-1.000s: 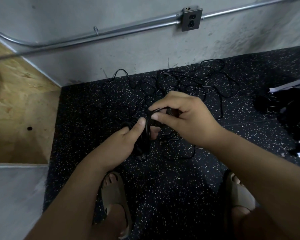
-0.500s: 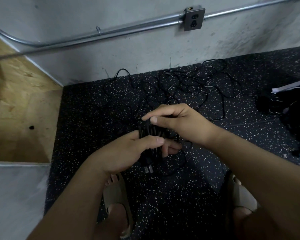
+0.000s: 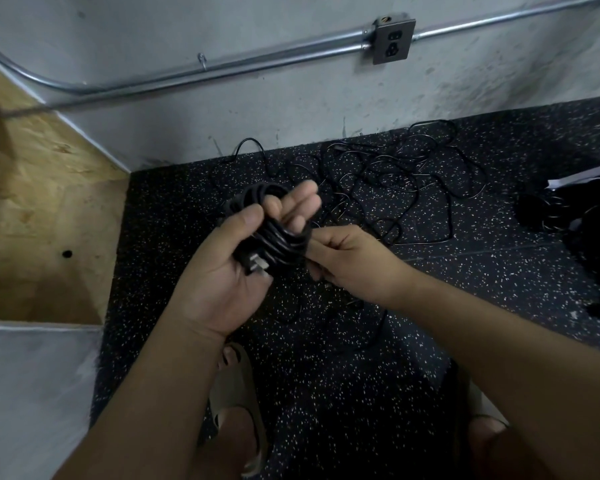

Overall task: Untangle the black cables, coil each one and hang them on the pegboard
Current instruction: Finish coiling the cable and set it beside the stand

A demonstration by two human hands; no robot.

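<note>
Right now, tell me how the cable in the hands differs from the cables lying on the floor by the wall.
The coiled cable is wound into a tight bundle; the floor cables sprawl in loose, overlapping loops. The coiled cable is held up, gripped by the left hand and pinched by the right hand; the floor cables lie untouched on the speckled floor. Both are black.

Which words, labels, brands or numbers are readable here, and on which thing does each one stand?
No text can be read.
wall outlet: no lettering visible.
plug of the coiled black cable in the left hand: no marking visible.
white strip at the right edge: too blurred to tell.
</note>
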